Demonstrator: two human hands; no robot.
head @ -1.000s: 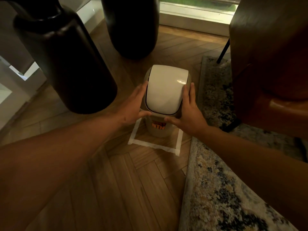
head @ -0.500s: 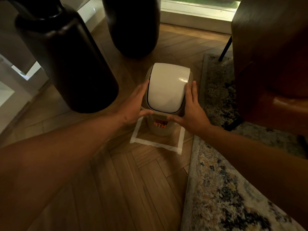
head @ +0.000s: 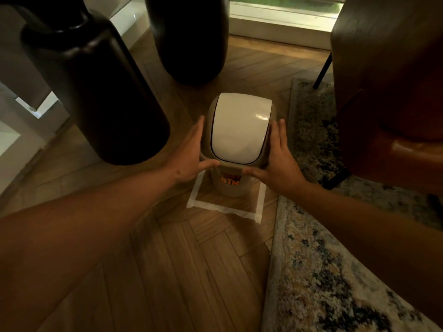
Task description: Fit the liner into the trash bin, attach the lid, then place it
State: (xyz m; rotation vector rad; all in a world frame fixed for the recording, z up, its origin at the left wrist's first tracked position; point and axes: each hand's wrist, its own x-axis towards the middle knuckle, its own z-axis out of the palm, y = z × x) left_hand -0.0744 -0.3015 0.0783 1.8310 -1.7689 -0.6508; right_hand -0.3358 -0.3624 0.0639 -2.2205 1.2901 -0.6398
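Observation:
A small beige trash bin (head: pixel 231 188) with an orange label stands on the wooden floor inside a square of white tape (head: pixel 226 208). Its lid (head: pixel 239 130), beige with a white swing flap, sits on top. My left hand (head: pixel 191 154) clasps the lid's left side with the thumb on its front rim. My right hand (head: pixel 279 161) clasps the right side the same way. No liner shows from outside.
Two tall dark vases (head: pixel 96 92) (head: pixel 189 37) stand left and behind the bin. A brown leather chair (head: pixel 388 92) with a thin black leg is at right. A patterned rug (head: pixel 323 271) borders the tape square on the right. A window sill runs along the back.
Both hands stay on the lid's sides; the bin has barely shifted within the tape square. The camera has moved slightly.

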